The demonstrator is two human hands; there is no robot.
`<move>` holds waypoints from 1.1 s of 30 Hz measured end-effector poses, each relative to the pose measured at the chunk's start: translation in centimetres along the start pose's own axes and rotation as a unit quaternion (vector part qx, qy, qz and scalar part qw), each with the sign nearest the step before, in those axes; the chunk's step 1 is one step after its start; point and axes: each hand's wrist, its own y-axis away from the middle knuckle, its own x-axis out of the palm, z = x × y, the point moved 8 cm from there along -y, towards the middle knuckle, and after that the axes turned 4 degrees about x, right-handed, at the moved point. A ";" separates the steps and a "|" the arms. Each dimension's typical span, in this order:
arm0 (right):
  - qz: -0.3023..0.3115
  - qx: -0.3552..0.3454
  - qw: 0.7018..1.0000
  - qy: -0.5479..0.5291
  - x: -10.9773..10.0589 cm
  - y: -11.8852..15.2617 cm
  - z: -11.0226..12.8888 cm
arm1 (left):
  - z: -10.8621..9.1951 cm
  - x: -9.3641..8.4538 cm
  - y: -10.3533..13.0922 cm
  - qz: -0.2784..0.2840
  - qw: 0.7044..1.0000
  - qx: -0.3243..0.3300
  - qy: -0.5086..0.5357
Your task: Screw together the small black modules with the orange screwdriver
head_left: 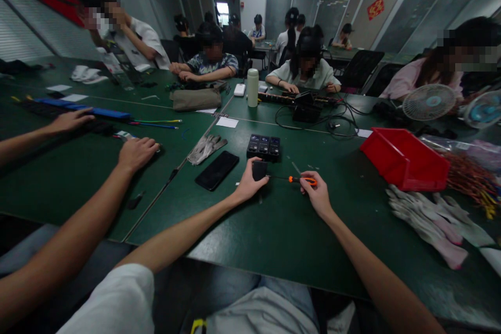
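Observation:
My left hand point(250, 182) is closed around a small black block point(259, 170) just above the green table point(289, 245). An orange-and-black screwdriver point(309, 181) is held in my right hand point(318, 195), its thin shaft pointing left with the tip at the block's right side. Right behind the block sits a black case point(263, 147) with several compartments holding small items. A black phone point(217, 170) lies to the left of my left hand, with a pale glove point(205, 148) behind it.
On the right are a red bin point(405, 159), gloves point(430, 222) and copper-coloured wires point(473, 177). A green bottle point(252, 87) stands farther back near black cables. At left, another person's hands point(136, 154) rest by a blue strip point(84, 108). More people sit across the table.

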 end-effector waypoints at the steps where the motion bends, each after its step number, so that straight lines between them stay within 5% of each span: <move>1: -0.002 -0.001 1.000 -0.004 -0.1 0.0 0.0 | 0.0 0.0 0.0 -0.001 1.000 0.000 -0.001; 33: -0.008 0.018 1.000 0.013 -0.3 -0.3 -0.6 | 0.9 -0.5 0.0 -0.031 0.998 -0.035 0.033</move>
